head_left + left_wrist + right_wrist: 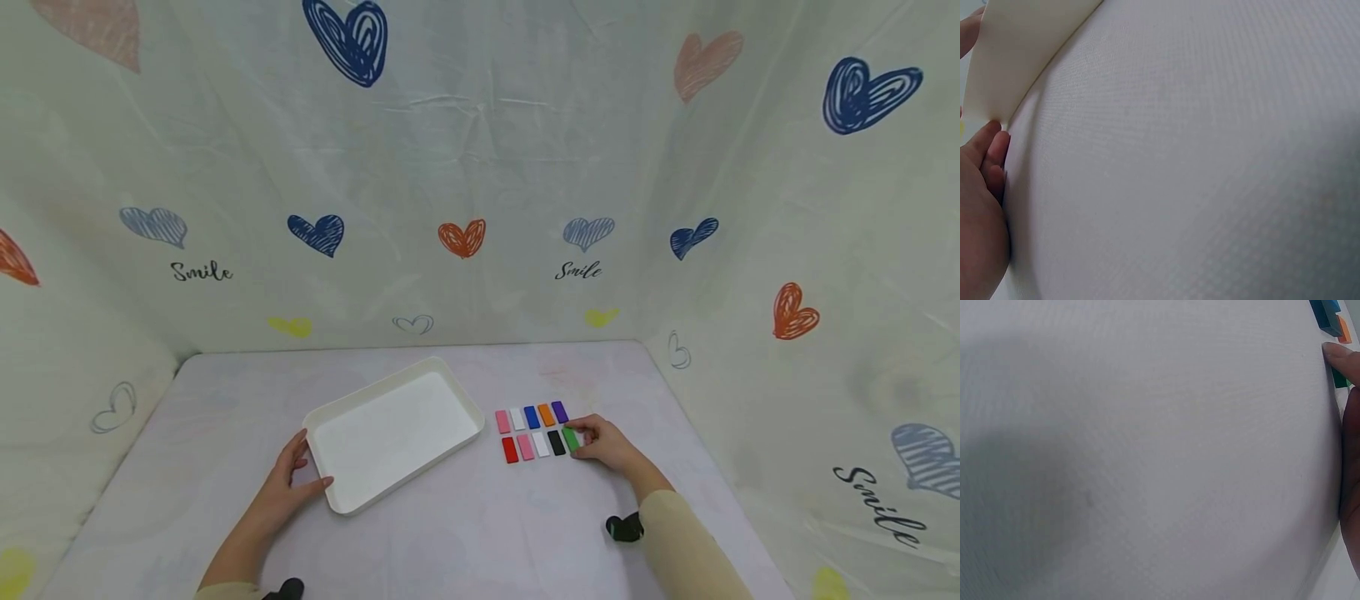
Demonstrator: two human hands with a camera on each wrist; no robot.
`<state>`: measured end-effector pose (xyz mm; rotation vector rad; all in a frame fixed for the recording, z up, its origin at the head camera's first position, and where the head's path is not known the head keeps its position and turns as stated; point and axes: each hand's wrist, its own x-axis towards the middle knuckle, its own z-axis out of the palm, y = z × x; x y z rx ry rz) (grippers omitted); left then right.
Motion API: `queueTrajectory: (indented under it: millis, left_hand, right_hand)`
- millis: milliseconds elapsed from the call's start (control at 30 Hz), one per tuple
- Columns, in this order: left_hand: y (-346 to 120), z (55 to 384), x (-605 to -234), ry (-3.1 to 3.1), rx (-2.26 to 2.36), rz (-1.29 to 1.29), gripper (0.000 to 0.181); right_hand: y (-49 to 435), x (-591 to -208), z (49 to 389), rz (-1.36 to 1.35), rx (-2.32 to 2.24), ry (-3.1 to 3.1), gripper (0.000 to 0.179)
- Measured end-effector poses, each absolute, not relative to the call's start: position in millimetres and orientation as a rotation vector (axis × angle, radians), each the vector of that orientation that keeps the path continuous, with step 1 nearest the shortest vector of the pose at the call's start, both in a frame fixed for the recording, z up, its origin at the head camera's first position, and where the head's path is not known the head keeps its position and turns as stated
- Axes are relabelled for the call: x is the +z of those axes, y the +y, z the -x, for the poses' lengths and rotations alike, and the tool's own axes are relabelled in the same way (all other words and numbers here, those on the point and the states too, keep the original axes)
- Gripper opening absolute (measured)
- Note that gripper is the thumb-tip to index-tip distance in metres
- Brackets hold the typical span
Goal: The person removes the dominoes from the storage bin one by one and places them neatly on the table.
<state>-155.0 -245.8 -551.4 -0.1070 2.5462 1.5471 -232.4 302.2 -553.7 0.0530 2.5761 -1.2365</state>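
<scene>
A shallow white tray (397, 437) lies at a slant on the table. My left hand (281, 496) grips its short left side, thumb at the near corner and fingers at the far one. The left wrist view shows fingertips against the tray's wall (1019, 56). To the right, small flat rectangular blocks lie in two rows. My right hand (603, 442) pinches the green block (572, 439) at the right end of the near row, thumb at its near end and a finger at its far end. Beside it is a black block (556, 442); behind it, a purple block (560, 412).
The near row also has a red block (510, 450), a pink one and a white one. Pink, white, blue (532, 417) and orange (546, 414) blocks fill the far row. A heart-printed white curtain (517, 167) surrounds the table (450, 542).
</scene>
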Motion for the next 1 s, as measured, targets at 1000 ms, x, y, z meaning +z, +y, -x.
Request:
queueTrajectory:
  millis: [1000]
  left_hand:
    - [-253,152,-513,2.58,1.295,0.11,0.099]
  right_hand:
    - [291,-506,206,0.184,-1.249,2.636,0.05]
